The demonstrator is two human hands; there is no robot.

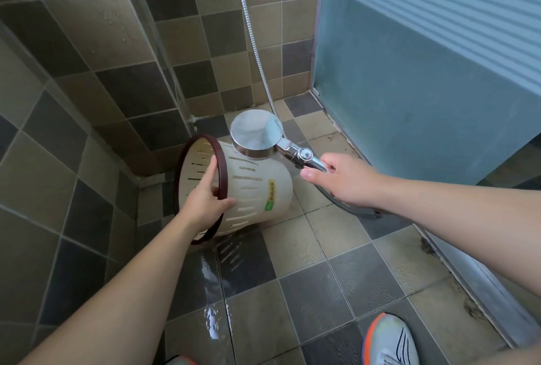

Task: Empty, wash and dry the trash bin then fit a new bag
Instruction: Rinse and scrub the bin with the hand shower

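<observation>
The trash bin (251,189), a cream plastic bin with slotted walls and a dark red-brown rim ring (202,186), lies tipped on its side in the corner of a tiled shower stall, its base pointing right and its mouth facing left toward the wall. Whether its lower side touches the floor (322,277) cannot be told for certain. A yellow and green label (270,195) is stuck on the wall of the bin near the base. The left hand (205,198) grips the rim, with the fingers reaching inside the mouth and the thumb pressed against the outer wall. The right hand (342,178) is clamped round the handle of a chrome shower head (257,134), which is held just above the bin with its round face turned down toward the bin's side. A metal hose (254,42) runs up the wall tiles behind, and a darker stretch of hose (348,205) curves below the right wrist. No stream of water can be made out between head and bin. The floor tiles, in mixed grey and tan, show a wet, reflective streak (213,306) running from beneath the bin toward the viewer. A frosted glass door (409,72) stands on the right. A grey and orange shoe (390,341) is planted at the lower right, and the tip of another shows at the bottom edge.
</observation>
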